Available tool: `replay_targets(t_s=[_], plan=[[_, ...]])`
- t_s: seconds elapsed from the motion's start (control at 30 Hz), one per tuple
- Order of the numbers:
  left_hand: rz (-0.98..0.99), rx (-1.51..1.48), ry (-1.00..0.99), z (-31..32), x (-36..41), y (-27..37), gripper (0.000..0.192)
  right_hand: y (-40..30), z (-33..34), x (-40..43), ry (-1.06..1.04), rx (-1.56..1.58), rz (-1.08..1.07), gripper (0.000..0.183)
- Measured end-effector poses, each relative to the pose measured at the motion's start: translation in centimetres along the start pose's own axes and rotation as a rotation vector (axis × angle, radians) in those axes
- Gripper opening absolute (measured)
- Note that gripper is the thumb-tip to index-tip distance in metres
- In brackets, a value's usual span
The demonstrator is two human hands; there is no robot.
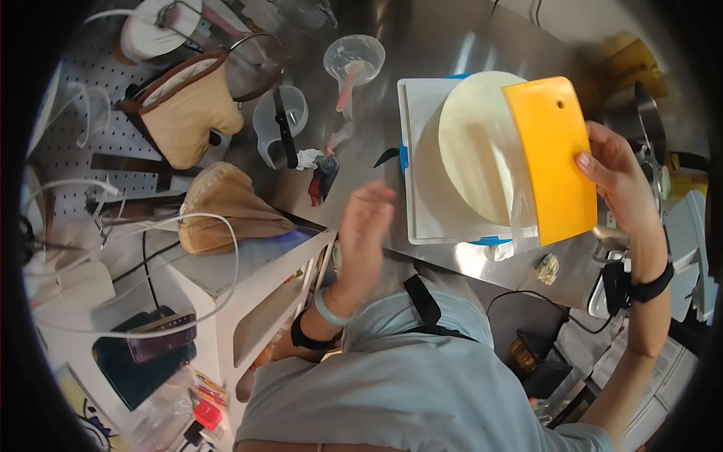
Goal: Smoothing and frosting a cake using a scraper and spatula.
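My right hand (613,175) grips a flat yellow plastic scraper (553,164) by its outer edge, thumb on top. The scraper stands over the right side of a round, pale cream-coloured cake (474,152), with a clear plastic strip (524,220) between them along the cake's side. Beneath the cake lies a white square board (426,214) with blue parts showing at its edges. My left hand (368,220), slightly blurred, hangs left of the board near the counter's front edge, fingers loosely bent and holding nothing.
On the steel counter (412,39) are a plastic measuring jug (361,45) with a pink spatula (349,85), another jug (299,104) with a black-handled knife (284,121), and crumpled wrap (547,268). An oven mitt (181,124) and a brown cloth bag (226,209) are at left, metal pots at right.
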State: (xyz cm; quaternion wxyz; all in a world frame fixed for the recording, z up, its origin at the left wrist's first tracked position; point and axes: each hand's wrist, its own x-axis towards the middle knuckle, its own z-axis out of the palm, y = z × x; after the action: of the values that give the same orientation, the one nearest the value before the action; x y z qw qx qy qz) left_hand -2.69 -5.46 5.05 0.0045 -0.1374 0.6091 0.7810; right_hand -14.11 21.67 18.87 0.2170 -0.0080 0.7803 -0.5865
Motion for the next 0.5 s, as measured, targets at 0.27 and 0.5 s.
replay_targets(t_s=[0.27, 0.5], plan=[[-0.466, -0.277, -0.098, -2.1, 4.0, -5.4, 0.052, 0.8, 1.6, 4.7, -0.207, -0.268, -0.002, 0.026], [-0.524, -0.296, -0.220, -1.3, 5.2, -4.1, 0.058, 1.0, 2.0, 6.2, -0.281, -0.363, 0.090, 0.031]])
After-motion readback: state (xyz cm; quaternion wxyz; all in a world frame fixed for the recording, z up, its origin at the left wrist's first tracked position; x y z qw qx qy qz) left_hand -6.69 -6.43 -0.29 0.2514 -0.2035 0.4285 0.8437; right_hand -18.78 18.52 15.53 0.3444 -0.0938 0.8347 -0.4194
